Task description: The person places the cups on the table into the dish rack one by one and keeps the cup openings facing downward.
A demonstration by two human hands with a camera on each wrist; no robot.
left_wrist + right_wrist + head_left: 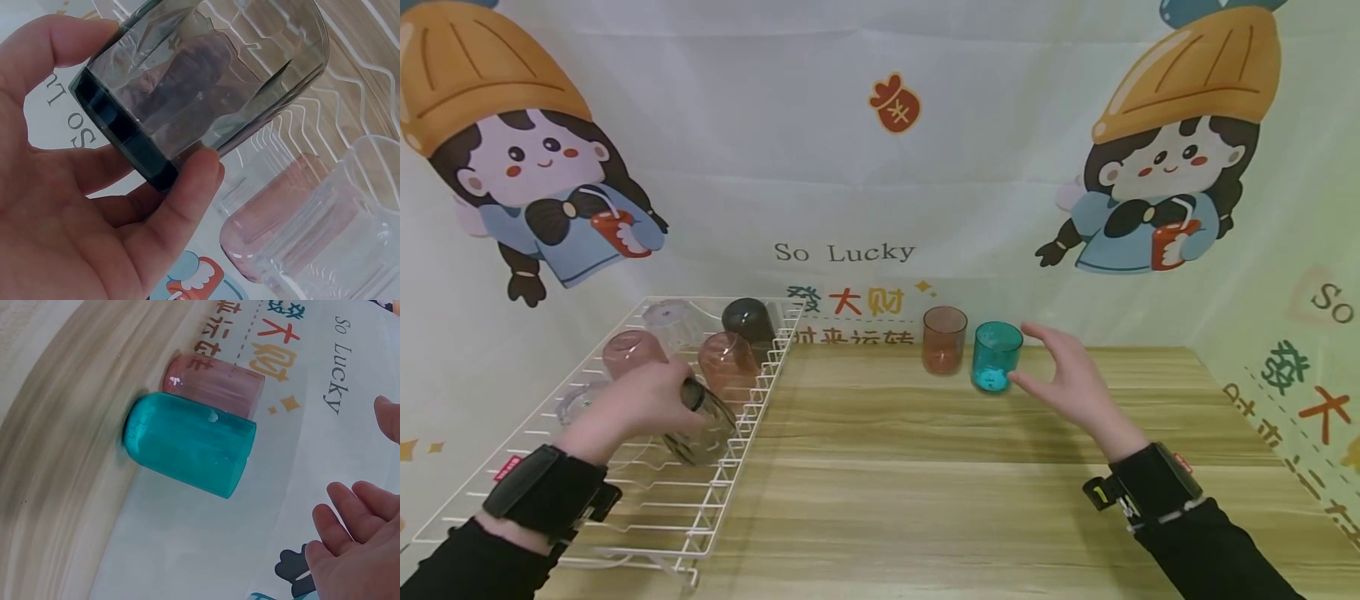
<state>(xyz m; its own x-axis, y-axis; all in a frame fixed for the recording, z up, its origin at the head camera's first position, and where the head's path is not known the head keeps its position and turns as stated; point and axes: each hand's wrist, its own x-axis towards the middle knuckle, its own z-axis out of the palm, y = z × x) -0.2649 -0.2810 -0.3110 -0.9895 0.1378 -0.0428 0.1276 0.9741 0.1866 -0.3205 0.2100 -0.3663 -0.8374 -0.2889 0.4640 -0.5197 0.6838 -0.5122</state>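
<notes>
My left hand (638, 402) grips a smoky grey-green glass (709, 435) by its thick dark base, with the thumb and fingers around it. The glass is tilted over the white wire rack (732, 492), its open rim pointing away from the palm in the left wrist view. On the right, my right hand (1077, 390) has thumb and fingers spread, with the fingertips close beside a teal cup (997, 358). That cup stands upright on the wooden table. Just left of it stands a pinkish-brown cup (943, 340), also upright.
Several cups sit upside down on the rack: a pink one (631, 352), a reddish one (728, 368), a black one (751, 322) and clear ones (666, 323). Bare wood table (910, 483) lies right of the rack. A printed cloth (820, 150) hangs behind.
</notes>
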